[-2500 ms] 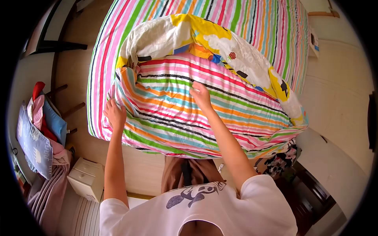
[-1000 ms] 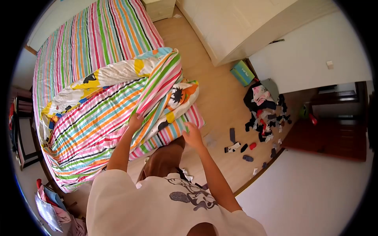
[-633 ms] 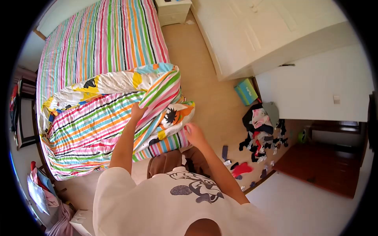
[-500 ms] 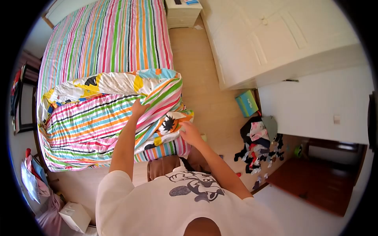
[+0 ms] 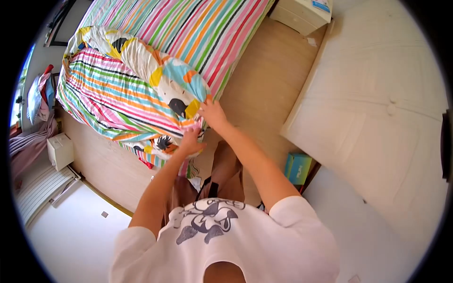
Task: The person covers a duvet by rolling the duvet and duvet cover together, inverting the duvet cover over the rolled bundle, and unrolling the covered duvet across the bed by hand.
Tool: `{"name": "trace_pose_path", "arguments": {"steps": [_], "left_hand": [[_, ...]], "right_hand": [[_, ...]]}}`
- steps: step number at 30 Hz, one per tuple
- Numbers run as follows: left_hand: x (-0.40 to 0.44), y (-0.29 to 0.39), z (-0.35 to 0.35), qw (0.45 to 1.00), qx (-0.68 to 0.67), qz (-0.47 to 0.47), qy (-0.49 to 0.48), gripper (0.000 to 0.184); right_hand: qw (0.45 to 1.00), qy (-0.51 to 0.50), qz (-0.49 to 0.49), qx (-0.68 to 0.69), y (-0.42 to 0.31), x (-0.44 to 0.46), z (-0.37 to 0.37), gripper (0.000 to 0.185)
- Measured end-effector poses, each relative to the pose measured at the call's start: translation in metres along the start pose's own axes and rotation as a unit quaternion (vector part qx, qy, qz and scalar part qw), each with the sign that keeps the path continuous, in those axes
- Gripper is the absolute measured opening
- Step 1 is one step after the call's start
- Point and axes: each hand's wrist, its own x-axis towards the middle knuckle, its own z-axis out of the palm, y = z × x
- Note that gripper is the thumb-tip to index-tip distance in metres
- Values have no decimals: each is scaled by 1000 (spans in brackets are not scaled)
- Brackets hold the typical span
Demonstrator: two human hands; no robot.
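Note:
A duvet point(image 5: 118, 89) lies bunched on the lower part of the bed, striped on one face and patterned in white, yellow, blue and black on the other. My right hand point(image 5: 213, 114) grips its patterned edge at the bed's right corner, fingers closed on the cloth. Just below and to the left, my left hand point(image 5: 190, 143) rests its fingers against the duvet's striped side, with the thumb held apart. A striped sheet point(image 5: 188, 33) covers the mattress beyond the fold.
A white nightstand point(image 5: 295, 19) stands by the bed at the upper right. Along the right is a large white wardrobe point(image 5: 377, 94). A blue-green box point(image 5: 297, 169) sits near its end. At the left are a small white box point(image 5: 60, 151) and a radiator point(image 5: 40, 193).
My view has swung, so the bed now sits at a slant. Both hands have come close together at the duvet's right corner, and the right hand has moved up to its patterned edge.

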Motion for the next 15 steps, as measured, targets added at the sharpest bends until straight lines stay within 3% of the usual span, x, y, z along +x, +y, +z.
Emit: {"name": "trace_pose_path", "arguments": {"steps": [2, 4, 5, 7, 9, 13, 15], "left_hand": [[3, 10, 23, 999, -23, -20, -34, 53], [9, 33, 31, 939, -215, -204, -173, 35], [17, 41, 35, 968, -169, -182, -34, 26], [38, 46, 26, 945, -181, -247, 115, 26], [62, 52, 2, 912, -172, -293, 230, 24], [86, 29, -45, 842, -181, -373, 344, 24], [93, 7, -51, 818, -182, -360, 411, 31]], "right_hand": [[997, -4, 71, 0, 10, -38, 25, 41], [970, -173, 151, 78, 23, -69, 26, 36], [963, -204, 153, 86, 32, -84, 28, 32], [947, -265, 154, 97, 46, -117, 50, 27], [938, -265, 175, 140, 55, -139, 68, 29], [916, -279, 195, 214, 67, -137, 46, 31], [921, -240, 179, 251, 70, -119, 7, 32]]}}
